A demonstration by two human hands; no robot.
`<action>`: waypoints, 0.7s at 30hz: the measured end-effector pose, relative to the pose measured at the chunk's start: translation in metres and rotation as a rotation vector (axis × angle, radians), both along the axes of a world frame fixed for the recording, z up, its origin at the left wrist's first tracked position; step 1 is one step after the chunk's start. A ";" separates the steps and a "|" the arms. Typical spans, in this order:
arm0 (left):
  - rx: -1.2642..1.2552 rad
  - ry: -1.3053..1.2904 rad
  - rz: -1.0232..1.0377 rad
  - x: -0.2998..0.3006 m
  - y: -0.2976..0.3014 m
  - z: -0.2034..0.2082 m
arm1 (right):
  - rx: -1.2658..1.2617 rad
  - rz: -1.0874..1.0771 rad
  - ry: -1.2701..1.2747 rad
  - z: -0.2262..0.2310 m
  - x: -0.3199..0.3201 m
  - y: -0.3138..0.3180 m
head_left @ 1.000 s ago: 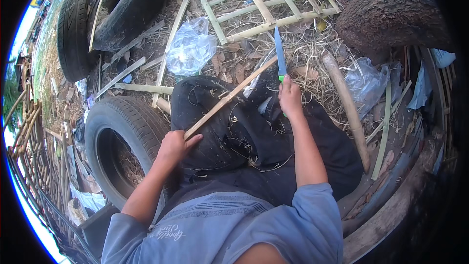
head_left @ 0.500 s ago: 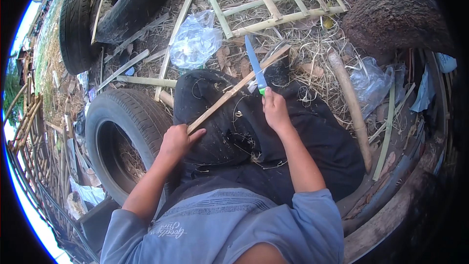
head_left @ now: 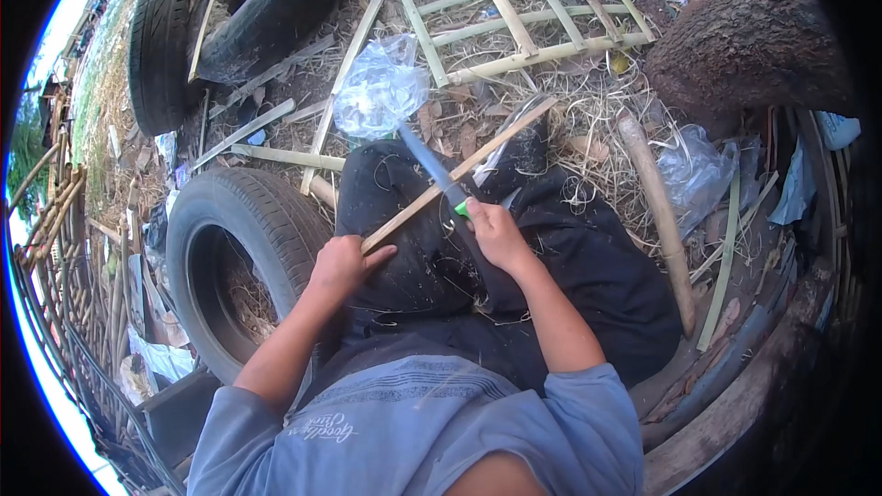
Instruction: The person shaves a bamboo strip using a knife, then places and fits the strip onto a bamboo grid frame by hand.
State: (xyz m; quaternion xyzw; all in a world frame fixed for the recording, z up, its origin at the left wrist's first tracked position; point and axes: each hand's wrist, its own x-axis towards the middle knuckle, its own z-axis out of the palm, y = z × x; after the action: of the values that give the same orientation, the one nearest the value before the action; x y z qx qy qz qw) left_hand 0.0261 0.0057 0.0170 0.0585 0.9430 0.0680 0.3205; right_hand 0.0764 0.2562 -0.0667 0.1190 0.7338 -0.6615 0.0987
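My left hand (head_left: 340,262) is closed round the near end of a flat bamboo strip (head_left: 413,208), its thumb lying out along my thigh. The strip slants away to the right across my dark trousers (head_left: 588,257), its far end close to my foot. In my right hand (head_left: 494,231) is a knife (head_left: 424,158), gripped by its green handle. The blade points away to the left and crosses the strip about midway. Shavings cling to the trousers.
A tyre (head_left: 230,266) lies at my left, more tyres (head_left: 165,46) stand beyond. Ahead is a bamboo lattice (head_left: 514,14), with a clear plastic bag (head_left: 381,87) beside it. A thick log (head_left: 744,37) and a round stick (head_left: 657,211) lie at the right.
My right hand has drawn the knife nearer and to the left along the strip, and the blade has tilted further left. My left hand keeps its hold on the strip.
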 end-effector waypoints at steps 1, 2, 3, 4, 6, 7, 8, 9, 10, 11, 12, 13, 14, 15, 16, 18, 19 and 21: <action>0.021 0.002 -0.009 0.001 0.000 -0.002 | -0.033 -0.054 -0.066 -0.012 -0.001 0.005; 0.028 0.009 -0.013 0.001 0.001 -0.001 | 0.003 -0.094 -0.037 -0.015 -0.003 0.017; 0.024 0.013 -0.017 0.002 0.002 0.001 | -0.005 -0.190 -0.013 -0.031 -0.007 0.029; 0.013 0.018 -0.014 0.003 0.000 0.002 | 0.011 -0.278 -0.010 -0.032 -0.016 0.042; 0.010 0.027 -0.023 0.001 0.001 0.003 | 0.152 -0.418 0.020 -0.044 -0.029 0.080; 0.017 0.008 -0.007 0.001 0.001 0.006 | 0.172 -0.446 -0.092 -0.038 -0.035 0.099; 0.027 -0.013 0.002 0.000 0.002 0.006 | 0.192 -0.475 -0.065 -0.040 -0.039 0.117; 0.033 -0.017 -0.003 0.001 0.004 0.006 | 0.225 -0.492 -0.059 -0.049 -0.037 0.125; 0.016 -0.006 -0.015 0.001 0.003 0.005 | 0.250 -0.502 -0.050 -0.050 -0.041 0.124; -0.001 0.004 -0.027 0.001 0.003 0.003 | 0.251 -0.501 -0.052 -0.051 -0.039 0.124; -0.001 0.001 -0.027 0.000 0.004 0.002 | 0.197 -0.508 -0.096 -0.053 -0.036 0.122; 0.004 0.016 -0.039 0.000 0.003 0.001 | 0.141 -0.515 -0.143 -0.049 -0.033 0.116; 0.008 0.030 -0.051 0.000 0.002 0.000 | 0.139 -0.515 -0.151 -0.049 -0.033 0.112; 0.006 0.023 -0.053 0.001 0.001 0.000 | 0.121 -0.509 -0.154 -0.050 -0.033 0.109; 0.002 0.029 -0.044 0.001 0.000 0.000 | 0.105 -0.503 -0.156 -0.048 -0.034 0.105; -0.002 0.029 -0.035 0.001 0.001 0.000 | 0.131 -0.434 -0.135 -0.044 -0.033 0.097; -0.010 0.030 -0.045 0.001 0.001 0.000 | 0.201 -0.353 -0.074 -0.043 -0.031 0.089; -0.019 0.025 -0.054 0.001 0.003 0.000 | 0.100 -0.203 -0.044 -0.044 -0.024 0.046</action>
State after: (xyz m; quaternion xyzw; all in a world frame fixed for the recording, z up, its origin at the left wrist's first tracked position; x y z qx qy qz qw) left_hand 0.0273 0.0086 0.0166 0.0819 0.9455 0.0498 0.3112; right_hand 0.0527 0.3025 -0.1111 0.2119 0.7476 -0.6280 0.0414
